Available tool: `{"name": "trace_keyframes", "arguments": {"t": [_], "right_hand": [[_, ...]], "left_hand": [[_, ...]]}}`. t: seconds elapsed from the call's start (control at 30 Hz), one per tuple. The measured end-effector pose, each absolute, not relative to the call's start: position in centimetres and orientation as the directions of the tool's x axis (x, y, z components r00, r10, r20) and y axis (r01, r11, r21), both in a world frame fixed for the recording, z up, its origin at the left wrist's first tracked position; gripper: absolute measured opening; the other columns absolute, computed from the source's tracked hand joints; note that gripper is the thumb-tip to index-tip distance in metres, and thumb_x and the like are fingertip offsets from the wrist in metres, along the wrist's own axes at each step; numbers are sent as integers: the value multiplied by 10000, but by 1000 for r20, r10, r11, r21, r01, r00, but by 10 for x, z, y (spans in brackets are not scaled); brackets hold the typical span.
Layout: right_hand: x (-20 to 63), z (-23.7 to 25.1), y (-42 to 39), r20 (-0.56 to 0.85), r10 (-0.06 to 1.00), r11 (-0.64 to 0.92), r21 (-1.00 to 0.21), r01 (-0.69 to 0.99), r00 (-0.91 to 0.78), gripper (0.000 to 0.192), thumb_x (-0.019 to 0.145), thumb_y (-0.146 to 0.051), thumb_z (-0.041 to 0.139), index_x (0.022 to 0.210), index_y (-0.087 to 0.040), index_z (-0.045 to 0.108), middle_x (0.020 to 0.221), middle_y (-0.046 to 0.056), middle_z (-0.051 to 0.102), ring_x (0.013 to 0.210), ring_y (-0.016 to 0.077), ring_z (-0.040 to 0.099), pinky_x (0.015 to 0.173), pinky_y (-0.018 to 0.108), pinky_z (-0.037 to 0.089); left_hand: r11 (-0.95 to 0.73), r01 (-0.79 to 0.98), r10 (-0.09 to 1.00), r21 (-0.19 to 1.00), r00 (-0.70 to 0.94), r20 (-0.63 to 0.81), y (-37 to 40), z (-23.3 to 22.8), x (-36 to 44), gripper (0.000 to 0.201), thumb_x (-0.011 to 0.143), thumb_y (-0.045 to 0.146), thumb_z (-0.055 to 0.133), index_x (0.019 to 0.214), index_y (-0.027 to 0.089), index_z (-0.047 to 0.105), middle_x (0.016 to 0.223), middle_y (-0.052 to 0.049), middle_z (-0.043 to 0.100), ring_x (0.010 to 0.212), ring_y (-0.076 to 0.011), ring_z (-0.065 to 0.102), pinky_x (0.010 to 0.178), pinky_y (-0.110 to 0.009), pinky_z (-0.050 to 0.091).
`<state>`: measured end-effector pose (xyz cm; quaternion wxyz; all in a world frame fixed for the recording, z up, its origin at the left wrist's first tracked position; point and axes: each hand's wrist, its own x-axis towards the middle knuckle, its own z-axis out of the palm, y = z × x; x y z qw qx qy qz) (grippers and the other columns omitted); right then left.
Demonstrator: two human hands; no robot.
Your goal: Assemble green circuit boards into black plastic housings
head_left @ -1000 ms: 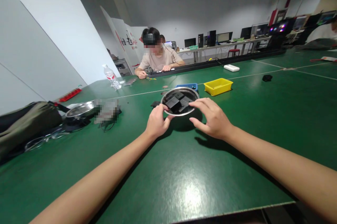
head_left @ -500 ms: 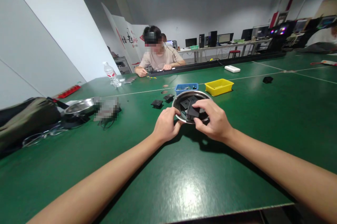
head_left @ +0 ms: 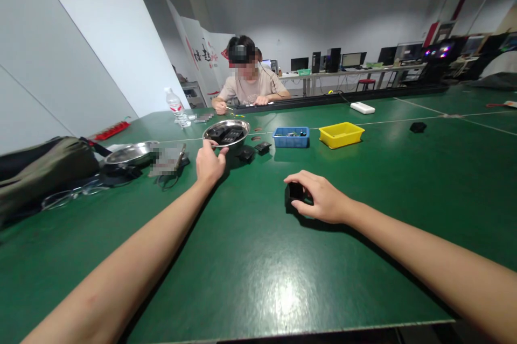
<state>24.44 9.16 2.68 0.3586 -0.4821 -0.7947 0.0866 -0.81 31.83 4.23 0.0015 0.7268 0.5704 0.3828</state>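
My left hand point(head_left: 210, 163) is closed on the near rim of a round metal bowl point(head_left: 242, 140), which is held tilted at the left of centre. Black plastic parts point(head_left: 232, 134) lie inside the bowl. To the right, my right hand point(head_left: 323, 197) grips a black box-shaped part point(head_left: 289, 199) low over the green table, its hollow side turned toward the palm. Whether that part touches the table I cannot tell. Two small black square parts point(head_left: 263, 148) sit on the table just right of the bowl.
A blue tray point(head_left: 291, 142) with small pieces and a yellow tray point(head_left: 341, 135) stand farther back. A white power bank point(head_left: 362, 108) and a black part point(head_left: 418, 127) lie right. Left are a bottle point(head_left: 176, 109), a metal dish point(head_left: 131, 155), glasses and a bag. A person sits opposite.
My left hand has carried the bowl to the left and farther away. My right hand has taken the black box-shaped part out of the bowl and lowered it toward the table.
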Motion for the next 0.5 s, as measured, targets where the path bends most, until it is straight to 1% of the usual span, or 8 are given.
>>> {"name": "trace_keyframes", "arguments": {"t": [0.17,0.23,0.3,0.33,0.4,0.5], "right_hand": [[239,25,93,383,886,456,-627,631,-260,426,840,-317,704,1235,-193,602,1064,74,680,862,183,630,779,313,512],[241,24,96,346,909,415,-698,584,-233,381,881,-369,661,1219,-202,603,1012,56,692,822,170,632,741,294,502],[246,21,103,340,925,374,-738,561,-169,353,921,-407,596,1207,-201,601,946,40,697,775,164,631,717,288,495],[250,19,108,351,929,355,-741,570,-121,354,930,-415,572,1208,-198,598,917,34,697,754,164,628,712,292,493],[259,16,121,391,921,304,-711,634,-4,371,918,-401,568,1223,-190,589,864,24,690,722,171,622,724,307,495],[276,12,150,425,895,186,-632,752,136,442,876,-293,579,1305,-191,553,803,8,676,724,191,633,774,326,506]], "left_hand": [[-186,863,894,469,-49,445,333,41,-20,357,901,426,555,1181,205,559,1140,-174,713,1121,-390,660,983,-490,510],[-166,865,905,473,-57,421,337,40,-20,374,889,455,575,1175,214,576,1113,-174,724,1111,-396,665,973,-501,517],[-162,869,913,468,-48,405,339,39,-19,396,862,472,612,1166,218,593,1083,-177,732,1108,-398,665,973,-506,519],[-162,871,917,464,-41,397,340,38,-19,405,848,474,632,1162,220,602,1075,-178,734,1108,-397,664,976,-506,519],[-166,876,923,453,-24,385,341,38,-17,408,830,465,653,1155,221,616,1072,-178,738,1104,-393,664,979,-502,518],[-175,884,925,433,-3,379,339,39,-15,375,857,420,612,1174,220,626,1063,-170,744,1074,-384,673,967,-500,521]]}}
